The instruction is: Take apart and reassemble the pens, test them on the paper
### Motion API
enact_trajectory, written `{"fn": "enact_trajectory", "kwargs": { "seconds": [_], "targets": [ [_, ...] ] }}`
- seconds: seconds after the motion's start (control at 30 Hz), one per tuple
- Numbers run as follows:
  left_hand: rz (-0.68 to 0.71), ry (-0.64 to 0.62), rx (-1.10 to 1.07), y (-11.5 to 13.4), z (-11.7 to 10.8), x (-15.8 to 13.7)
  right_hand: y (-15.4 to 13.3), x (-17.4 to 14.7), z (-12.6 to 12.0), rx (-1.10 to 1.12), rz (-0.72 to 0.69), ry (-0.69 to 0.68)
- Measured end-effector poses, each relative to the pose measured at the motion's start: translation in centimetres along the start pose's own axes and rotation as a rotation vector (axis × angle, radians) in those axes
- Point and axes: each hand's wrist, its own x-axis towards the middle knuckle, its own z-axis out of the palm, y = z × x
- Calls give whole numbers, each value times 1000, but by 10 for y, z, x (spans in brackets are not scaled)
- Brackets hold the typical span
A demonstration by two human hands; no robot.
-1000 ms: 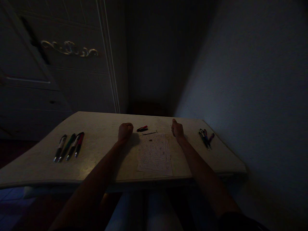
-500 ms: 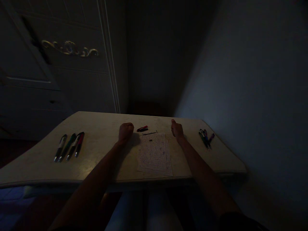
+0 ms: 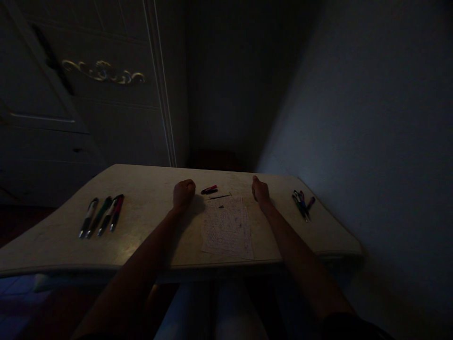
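Observation:
My left hand [image 3: 183, 194] is closed in a fist at the table, left of the paper, and no object shows in it. My right hand [image 3: 261, 190] is also a fist, thumb uppermost, to the right of the paper, with nothing visible inside. Between my forearms lie overlapping sheets of paper [image 3: 226, 231] covered in fine dark line drawing. A thin dark stick-like piece [image 3: 218, 197] rests along their far edge, and a small dark bit [image 3: 221, 207] sits on the top sheet. Behind them are small red and black pieces [image 3: 209, 190], perhaps pen parts, nearest my left fist.
Several thick pens [image 3: 106, 216] lie side by side on the left of the pale table [image 3: 148, 184]. A cluster of pens [image 3: 302, 204] lies at the right. A panelled cabinet [image 3: 123, 123] stands behind left, a wall [image 3: 354, 118] at right. The room is dim.
My left fist has shifted very slightly to the left. My right hand, the paper and the pens look the same.

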Motion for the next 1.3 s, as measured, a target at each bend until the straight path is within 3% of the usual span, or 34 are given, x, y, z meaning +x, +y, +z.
{"fn": "enact_trajectory", "kwargs": {
  "seconds": [0.1, 0.23, 0.37, 0.47, 0.57, 0.7, 1.07, 1.3],
  "targets": [
    [34, -2, -33, -5, 5, 0, -3, -1, 1, -14, -57, 23],
    [215, -103, -80, -11, 14, 2, -12, -7, 6, -40, -213, 41],
    [426, -170, -31, -14, 20, 3, -21, -18, 11, -44, -338, -67],
    [508, -246, 42, -14, 21, 2, -24, -25, 15, -98, -426, -201],
    [519, -266, 79, -12, 20, 0, -24, -29, 18, -149, -503, -315],
    [537, -308, 92, -10, 19, -2, -24, -32, 20, -190, -537, -367],
    [509, -311, 67, -11, 25, 0, -15, -27, 25, -227, -531, -330],
    [505, -246, 15, -11, 26, 2, -10, -25, 25, -356, -501, -316]
  ]
}}
